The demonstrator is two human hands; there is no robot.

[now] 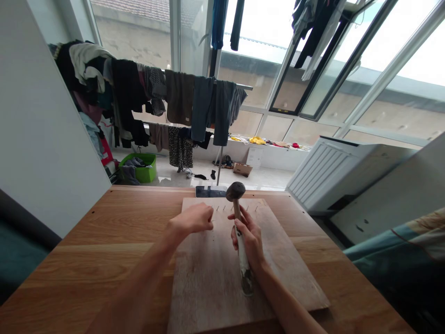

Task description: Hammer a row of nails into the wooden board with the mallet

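Note:
My right hand [249, 235] is wrapped around the handle of a mallet [235, 190]. Its dark, rounded head points up and away from me, and the worn, whitish handle runs back toward me. Low over the left part of a wooden board [212, 283], my left hand [195, 218] is closed with its fingers pinched together. Whatever those fingers hold is too small to make out. Several thin nails [224, 208] stand upright in a row near the board's far edge. Small dark marks dot the board just below my left hand.
The board lies on a wooden table [114, 246]. A dark, flat phone-like object [210, 191] sits at the table's far edge. Beyond are a drying rack with clothes [179, 97], a green basin [146, 174] and a white appliance [333, 167] at right.

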